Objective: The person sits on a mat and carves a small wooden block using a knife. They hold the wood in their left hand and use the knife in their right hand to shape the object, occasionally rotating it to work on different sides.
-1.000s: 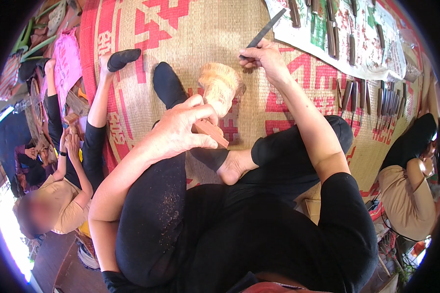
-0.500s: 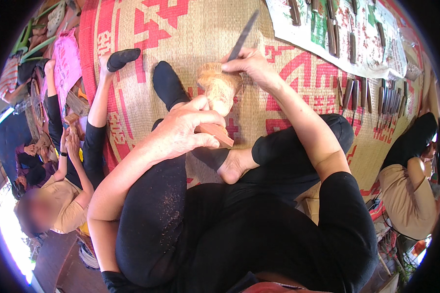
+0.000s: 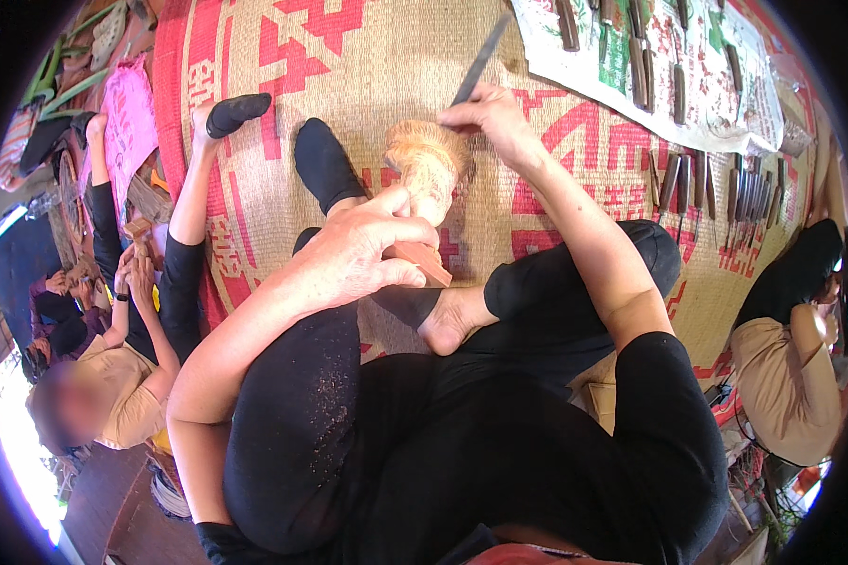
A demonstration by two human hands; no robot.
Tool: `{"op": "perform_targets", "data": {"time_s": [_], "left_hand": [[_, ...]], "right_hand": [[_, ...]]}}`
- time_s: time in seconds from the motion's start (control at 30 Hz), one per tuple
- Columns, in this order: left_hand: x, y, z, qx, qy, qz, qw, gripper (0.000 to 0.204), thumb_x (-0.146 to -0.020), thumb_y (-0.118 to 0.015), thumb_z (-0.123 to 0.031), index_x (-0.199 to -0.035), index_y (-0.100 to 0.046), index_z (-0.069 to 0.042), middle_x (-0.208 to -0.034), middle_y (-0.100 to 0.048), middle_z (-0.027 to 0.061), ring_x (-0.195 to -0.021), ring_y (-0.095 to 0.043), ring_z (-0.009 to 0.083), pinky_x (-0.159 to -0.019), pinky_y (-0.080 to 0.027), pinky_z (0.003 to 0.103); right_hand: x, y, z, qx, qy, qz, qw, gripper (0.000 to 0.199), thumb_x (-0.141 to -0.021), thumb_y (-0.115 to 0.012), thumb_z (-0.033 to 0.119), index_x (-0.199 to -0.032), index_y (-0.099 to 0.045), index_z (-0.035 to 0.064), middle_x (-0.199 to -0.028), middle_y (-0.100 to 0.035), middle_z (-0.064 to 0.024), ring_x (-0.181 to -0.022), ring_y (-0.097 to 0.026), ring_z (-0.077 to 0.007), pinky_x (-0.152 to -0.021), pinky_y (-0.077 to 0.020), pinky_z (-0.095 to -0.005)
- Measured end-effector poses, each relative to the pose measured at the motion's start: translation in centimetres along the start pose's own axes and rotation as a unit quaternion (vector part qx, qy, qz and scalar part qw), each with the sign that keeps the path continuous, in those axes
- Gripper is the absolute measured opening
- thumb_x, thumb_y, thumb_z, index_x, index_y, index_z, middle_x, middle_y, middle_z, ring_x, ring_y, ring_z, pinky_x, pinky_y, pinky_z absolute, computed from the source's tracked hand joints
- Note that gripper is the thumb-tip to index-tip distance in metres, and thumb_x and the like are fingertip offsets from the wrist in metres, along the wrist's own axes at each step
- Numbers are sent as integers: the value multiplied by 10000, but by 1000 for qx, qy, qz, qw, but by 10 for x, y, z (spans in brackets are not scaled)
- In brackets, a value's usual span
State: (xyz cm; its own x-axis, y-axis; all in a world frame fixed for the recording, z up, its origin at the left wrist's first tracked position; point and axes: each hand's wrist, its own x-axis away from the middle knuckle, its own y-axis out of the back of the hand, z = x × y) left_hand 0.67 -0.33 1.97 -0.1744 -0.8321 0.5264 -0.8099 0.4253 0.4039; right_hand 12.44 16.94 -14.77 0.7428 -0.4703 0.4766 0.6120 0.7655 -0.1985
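The wooden carving stands nearly upright over the woven mat, its long axis running from the reddish base by the person's foot up to the rounded, pale, grooved top. The left hand wraps closed around its lower part. The right hand pinches a chisel slanting up and right, its lower end touching the carving's top.
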Motion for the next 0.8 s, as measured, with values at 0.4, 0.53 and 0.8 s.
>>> {"op": "perform_targets", "data": {"time_s": [0.4,0.53,0.8], "left_hand": [[0,-4,-2,9,-5,17,1000,377,-645,-788,-135,-995,-651,-107,-924,-487,69,-914,-515,269,-808,-421,382],[0,-5,1,2,-18,7,1000,377,-639,-788,-143,-989,-653,-111,-923,-488,72,-913,-512,280,-805,-420,388],[-2,-3,-5,-8,-7,25,1000,380,-634,-789,-144,-986,-651,-109,-914,-483,75,-909,-508,281,-799,-419,391]], "right_hand": [[1,3,9,-19,1,-35,999,80,-789,-689,112,-790,-671,34,-745,-675,-39,-683,-622,-110,-658,-494,-256],[-1,9,5,-23,17,-5,1000,96,-793,-682,105,-852,-679,29,-749,-674,-50,-701,-624,-110,-668,-489,-248],[0,5,9,7,19,-47,999,88,-780,-703,111,-790,-654,39,-741,-666,-48,-687,-620,-101,-643,-488,-235]]}}
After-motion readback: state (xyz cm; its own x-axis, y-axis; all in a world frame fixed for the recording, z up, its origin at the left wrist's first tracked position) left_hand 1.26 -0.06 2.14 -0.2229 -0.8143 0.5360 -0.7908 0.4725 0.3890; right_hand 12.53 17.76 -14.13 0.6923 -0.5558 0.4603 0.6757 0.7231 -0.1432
